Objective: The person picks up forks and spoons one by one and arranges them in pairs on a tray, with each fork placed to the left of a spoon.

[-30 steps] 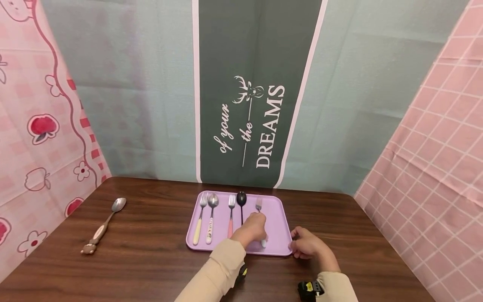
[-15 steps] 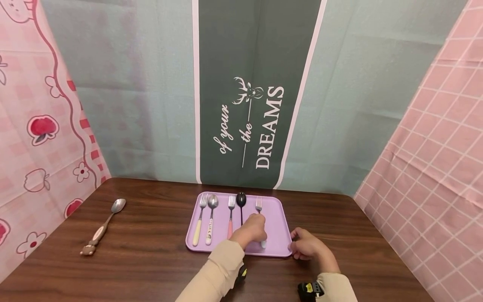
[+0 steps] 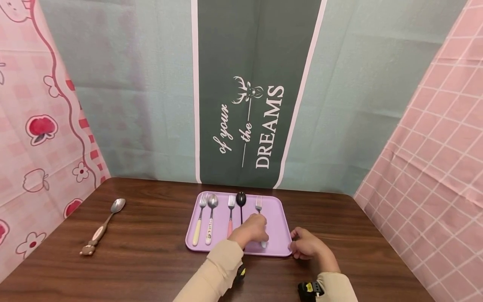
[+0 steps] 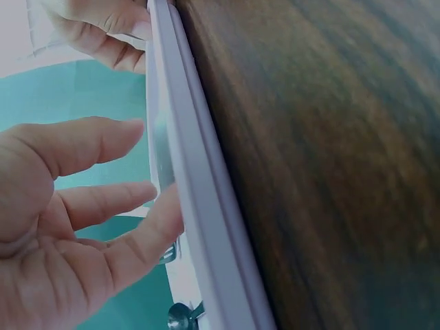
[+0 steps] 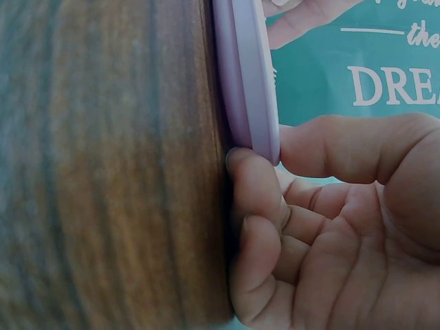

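A purple tray (image 3: pixel 277 247) lies on the table with cutlery in a row. My left hand (image 3: pixel 253 228) is over the fork with the pale handle (image 3: pixel 258 203), which it partly hides. In the left wrist view that hand's thumb and fingers (image 4: pixel 134 251) are spread apart, gripping nothing. My right hand (image 3: pixel 305 243) pinches the tray's near right corner; in the right wrist view its thumb (image 5: pixel 330 146) is against the rim, with curled fingers under it. Left of my left hand are a black spoon (image 3: pixel 241 199) and a pink-handled fork (image 3: pixel 231 205).
Farther left on the tray are a white-handled spoon (image 3: pixel 211 214) and a yellow-handled fork (image 3: pixel 197 228). A spoon with a brown bear handle (image 3: pixel 99 230) lies on the wooden table (image 3: pixel 151 260). Cloth hangings (image 3: pixel 151 105) rise behind and at both sides.
My left thumb has parted slightly from the fork's handle, while that hand stays in place. The right hand keeps its hold on the tray corner, and the cutlery has not moved.
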The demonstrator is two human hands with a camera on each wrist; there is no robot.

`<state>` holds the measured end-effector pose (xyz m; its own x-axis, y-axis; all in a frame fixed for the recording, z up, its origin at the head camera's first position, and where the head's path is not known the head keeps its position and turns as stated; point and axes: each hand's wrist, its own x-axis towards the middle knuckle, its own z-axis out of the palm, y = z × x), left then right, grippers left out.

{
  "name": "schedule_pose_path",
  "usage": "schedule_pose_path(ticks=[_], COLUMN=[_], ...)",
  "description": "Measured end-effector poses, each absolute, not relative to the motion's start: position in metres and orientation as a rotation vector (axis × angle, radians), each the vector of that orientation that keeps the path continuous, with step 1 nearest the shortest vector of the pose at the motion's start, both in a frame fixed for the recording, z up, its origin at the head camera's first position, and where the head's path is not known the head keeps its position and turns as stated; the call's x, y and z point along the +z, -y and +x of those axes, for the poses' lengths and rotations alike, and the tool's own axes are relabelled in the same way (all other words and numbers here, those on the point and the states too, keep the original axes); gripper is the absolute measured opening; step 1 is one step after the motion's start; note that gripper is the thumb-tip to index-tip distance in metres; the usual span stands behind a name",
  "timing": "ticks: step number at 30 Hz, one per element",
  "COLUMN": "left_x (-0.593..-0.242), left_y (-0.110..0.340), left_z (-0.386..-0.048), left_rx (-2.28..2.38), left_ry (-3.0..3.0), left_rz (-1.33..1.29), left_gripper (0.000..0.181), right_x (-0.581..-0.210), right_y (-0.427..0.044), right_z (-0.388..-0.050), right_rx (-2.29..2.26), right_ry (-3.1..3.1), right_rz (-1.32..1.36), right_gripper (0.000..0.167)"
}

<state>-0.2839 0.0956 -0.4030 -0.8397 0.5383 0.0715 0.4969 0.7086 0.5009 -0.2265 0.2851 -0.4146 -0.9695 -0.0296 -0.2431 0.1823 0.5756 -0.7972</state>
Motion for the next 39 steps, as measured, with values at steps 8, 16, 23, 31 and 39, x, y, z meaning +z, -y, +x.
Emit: schedule_pose_path(ticks=[8,16,23,31,39], left_x=[-0.400,-0.395,-0.392,-0.391,-0.388], left_y=[-0.091,-0.082,-0.081,-0.080,-0.062], left_z=[-0.279,-0.276,-0.273,-0.270,-0.273], left_rx=[0.536,0.299,0.236,0.232,0.248], left_ry=[-2.893,-2.952,-2.965,-2.989,-3.022], left_rz=[1.069,1.160,1.187,1.151,1.125], left_gripper=[0.018,0.032,0.037,0.026,0.024], right_x=[-0.415,-0.412,-0.410,-0.412,-0.412], right_y=[-0.285,-0.286,-0.286,-0.285,-0.284], right_z=[-0.227,-0.226,-0.225,-0.225,-0.225], right_rx=[-1.355,-1.310,-1.308,-1.305,-1.325], right_ry=[-2.579,-2.616,-2.621,-2.619,-2.611], right_rz=[0.142,0.181,0.140,0.162,0.114], right_gripper=[0.025,0.023,0.023,0.023,0.024])
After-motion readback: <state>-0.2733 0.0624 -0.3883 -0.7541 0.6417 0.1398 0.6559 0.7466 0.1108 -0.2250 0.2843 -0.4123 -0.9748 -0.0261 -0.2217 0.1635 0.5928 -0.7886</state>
